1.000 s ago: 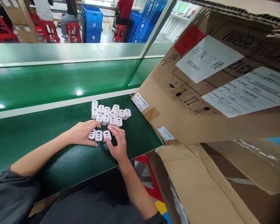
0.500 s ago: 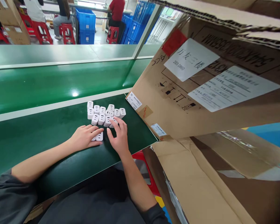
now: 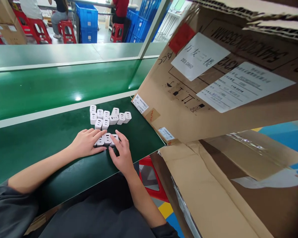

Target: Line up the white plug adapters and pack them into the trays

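Observation:
A short row of white USB chargers [image 3: 107, 138] stands on the green work surface [image 3: 54, 138], port ends up. My left hand [image 3: 86, 142] closes round the row's left end, fingers along the far side and thumb along the near side. At the right end, my right hand [image 3: 122, 153] has its fingers on the last charger [image 3: 115, 138] and its thumb by the near side. Its fingers partly cover that charger. Just beyond stands a looser group of several white chargers [image 3: 105, 123], one of them turned sideways [image 3: 113, 119].
A large cardboard box [image 3: 183, 122] with paper labels leans over the right edge of the surface. Open carton flaps [image 3: 203, 178] lie below it, beside a red stool [image 3: 155, 185]. A green conveyor belt [image 3: 52, 84] runs behind; blue crates [image 3: 88, 24] and seated people are farther off.
My right hand has drawn chargers from the loose group toward me, against those at my left hand. The near row is longer, and the group behind is smaller.

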